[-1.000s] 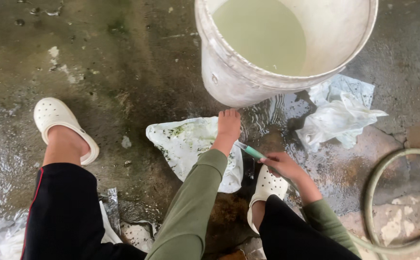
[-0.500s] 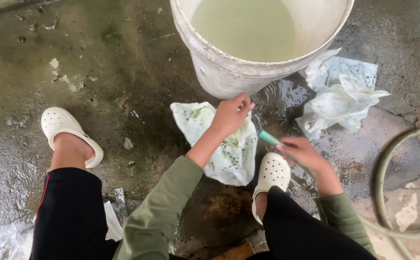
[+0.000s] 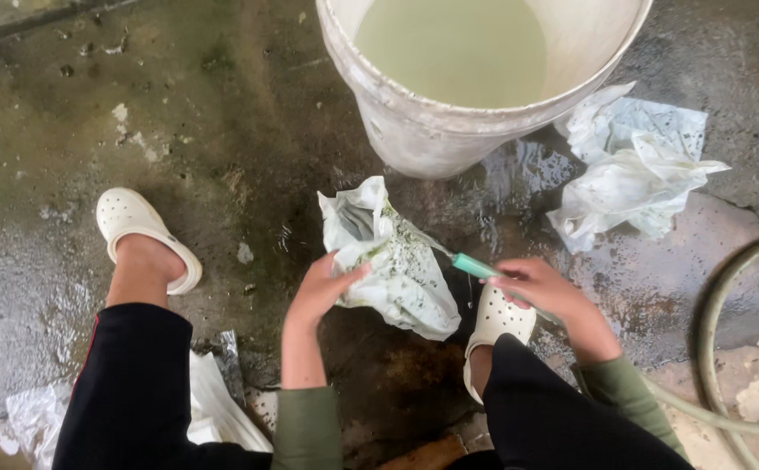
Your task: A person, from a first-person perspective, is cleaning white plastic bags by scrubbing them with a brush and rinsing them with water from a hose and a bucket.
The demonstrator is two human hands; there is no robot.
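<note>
A crumpled white plastic bag point(image 3: 392, 261), speckled with green bits, lies on the wet concrete floor between my feet. My left hand point(image 3: 323, 289) grips its near left edge. My right hand point(image 3: 543, 292) holds a hose with a green nozzle point(image 3: 472, 265), whose tip points at the bag from the right. A thin stream of water runs from the nozzle onto the bag. Just beyond the bag stands a large white bucket point(image 3: 414, 130) filled with murky greenish water.
More crumpled white plastic point(image 3: 636, 174) lies right of the bucket. The hose point(image 3: 710, 331) loops along the right edge. My feet wear white clogs, the left point(image 3: 140, 231) and the right point(image 3: 497, 326). Further plastic sheets point(image 3: 210, 409) lie under my left leg.
My left hand has drawn back from the bucket's base to the bag's near edge and taken hold of it. The bag is bunched up more. The view has shifted toward the bucket.
</note>
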